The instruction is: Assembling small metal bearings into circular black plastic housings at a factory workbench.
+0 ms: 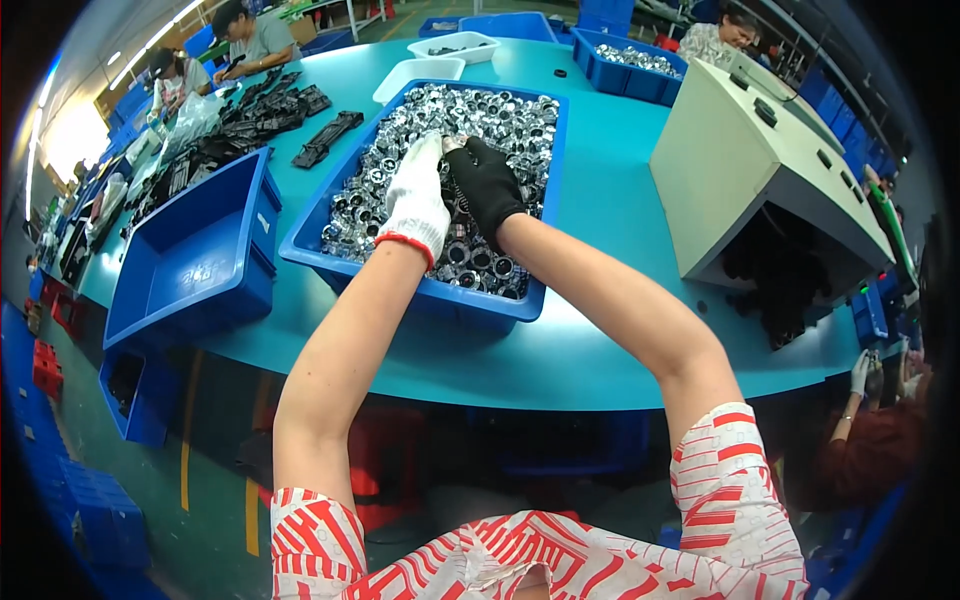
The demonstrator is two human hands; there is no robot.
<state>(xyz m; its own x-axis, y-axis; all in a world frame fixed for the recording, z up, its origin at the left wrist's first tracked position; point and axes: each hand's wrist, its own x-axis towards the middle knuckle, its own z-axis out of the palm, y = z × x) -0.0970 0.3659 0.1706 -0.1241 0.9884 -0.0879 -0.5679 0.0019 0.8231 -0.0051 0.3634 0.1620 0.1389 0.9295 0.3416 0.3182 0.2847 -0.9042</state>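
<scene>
My left hand (417,190), in a white knit glove with a red cuff, reaches over a blue bin (300,243) heaped with small shiny chrome ring-shaped parts (400,112). Beside it, my right hand (485,188) wears a black glove. The two hands come together at the fingertips above the middle of the heap. Both sets of fingers are closed. Whatever is pinched between them is too small and too covered to make out. Loose chrome parts lie all around both hands, up to the bin's walls.
On the teal table, an empty blue bin (190,250) tilts at left, near black plastic parts (325,140). White trays (420,75) stand behind. A beige machine housing (765,160) is at right. Another blue bin (630,68) holds chrome parts. Other people work around the table.
</scene>
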